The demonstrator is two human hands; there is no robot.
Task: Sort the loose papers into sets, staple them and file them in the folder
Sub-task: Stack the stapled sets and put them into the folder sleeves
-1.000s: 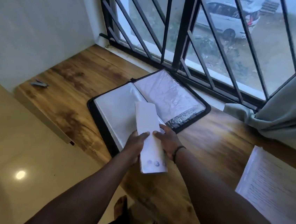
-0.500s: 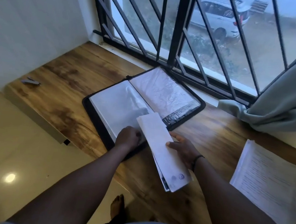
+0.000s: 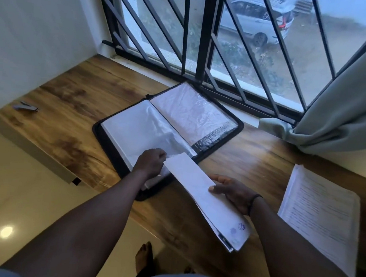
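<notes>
Now you hold one paper set [image 3: 207, 197] in your right hand [image 3: 233, 194], thumb on top; its long axis runs diagonally, far end toward the one open folder [image 3: 167, 132]. Your left hand [image 3: 150, 163] pinches a sleeve edge there. One paper stack [image 3: 322, 218] lies at right, one stapler [image 3: 26, 106] far left on the wooden ledge [image 3: 68, 103].

open folder [image 3: 133, 131], held paper set [image 3: 203, 192]

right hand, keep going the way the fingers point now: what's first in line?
Past the paper set that the right hand already grips, probably the left hand, which pinches a sleeve at the open folder's near edge. Depth is unclear, so it might pass above.
</notes>
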